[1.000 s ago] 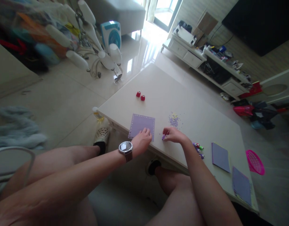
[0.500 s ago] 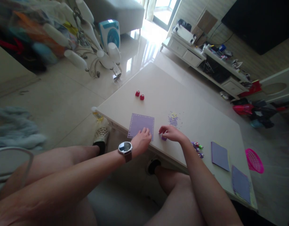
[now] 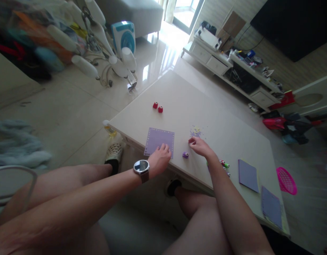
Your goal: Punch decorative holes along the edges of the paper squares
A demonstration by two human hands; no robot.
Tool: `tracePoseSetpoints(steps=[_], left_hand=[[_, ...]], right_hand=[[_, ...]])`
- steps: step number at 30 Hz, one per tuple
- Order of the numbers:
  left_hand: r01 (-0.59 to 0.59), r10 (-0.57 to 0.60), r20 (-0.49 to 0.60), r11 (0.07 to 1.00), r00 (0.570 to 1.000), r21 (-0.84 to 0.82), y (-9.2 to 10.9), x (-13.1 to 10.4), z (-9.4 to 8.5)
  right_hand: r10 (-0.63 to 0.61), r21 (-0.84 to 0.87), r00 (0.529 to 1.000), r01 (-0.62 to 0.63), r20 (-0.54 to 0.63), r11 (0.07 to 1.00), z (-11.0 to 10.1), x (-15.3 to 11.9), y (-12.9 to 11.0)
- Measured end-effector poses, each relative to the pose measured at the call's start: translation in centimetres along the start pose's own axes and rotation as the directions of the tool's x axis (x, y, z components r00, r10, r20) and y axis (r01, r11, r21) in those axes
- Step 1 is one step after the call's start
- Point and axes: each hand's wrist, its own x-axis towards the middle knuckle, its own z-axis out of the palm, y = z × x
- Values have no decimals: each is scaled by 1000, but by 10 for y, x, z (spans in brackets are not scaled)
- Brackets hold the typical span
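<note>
While I am watching from a distance, the bench (image 3: 184, 95) is stretching beneath and well beyond the fingers of the left hand (image 3: 160, 158) and the right hand (image 3: 201, 146). Off to the right, well apart from the right fingers, two batches of purple sheets are lying, a nearer batch (image 3: 248, 176) and a farther batch (image 3: 271, 207). A single purple sheet (image 3: 159, 137) is lying flat right under the left fingers, with pale marks running along its edges. I am resting those fingers on it, extended and loosely spread, pressing rather than gripping.

The right hand is showing the change: half a second ago its fingers were over the small purple piece (image 3: 185, 155), and now they are hanging clear of it. They are curling inward, and I can't tell whether they are pinching anything. Behind the right forearm, a cluster of coloured pieces (image 3: 226, 165) is partly hiding. Two red pieces (image 3: 155, 105) are standing beyond the left fingers, well apart from them. The purple piece is standing alone between the two hands, nearer me than the right fingertips, touching neither, so the sheet is the only thing I am clearly steadying. Smallest of all, purple and yellow scraps (image 3: 195, 131) are lying scattered just past the right fingertips.
</note>
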Motion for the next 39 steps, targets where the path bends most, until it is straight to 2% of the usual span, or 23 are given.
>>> tracePoseSetpoints(steps=[2,4,7,11,15,19,22,25,30,34,36,39], left_hand=[[2,-1,6,1000,1000,-4,0,0,0],[4,-4,7,1000,1000,-6,0,0,-1],[3,-3,12,1000,1000,-1,1,0,-3],[0,-1,30,1000,1000,7,1,-1,-6],[-3,3,23,1000,1000,-1,0,-1,-6],[-1,1,16,1000,1000,-14,0,-1,-4],[10,-11,-9,999,1000,-34,0,-1,-2],[11,-12,-14,999,1000,-30,-1,-1,0],[-3,3,20,1000,1000,4,-1,-1,-1],[16,-16,4,999,1000,-33,2,-1,-2],[22,-22,-7,999,1000,-36,3,-1,-1],[21,-21,-10,1000,1000,-11,5,-1,1]], right_hand=[[76,-15,991,-78,-106,997,-5,2,10],[126,7,980,-126,-153,992,-9,3,17],[137,44,983,-133,-120,990,-12,3,18],[82,26,993,-80,-84,996,-9,2,8],[-36,51,999,35,13,998,-4,-1,-2],[-144,109,973,126,183,986,0,-5,-7],[-146,95,942,122,302,988,1,-7,-5],[-99,55,931,85,351,995,-1,-5,3],[65,-85,969,-46,238,995,-13,-11,35],[167,-166,975,-143,144,976,-18,-27,62],[172,-192,983,-156,70,969,-19,-32,68],[81,-191,995,-91,-60,977,-15,-27,60]])
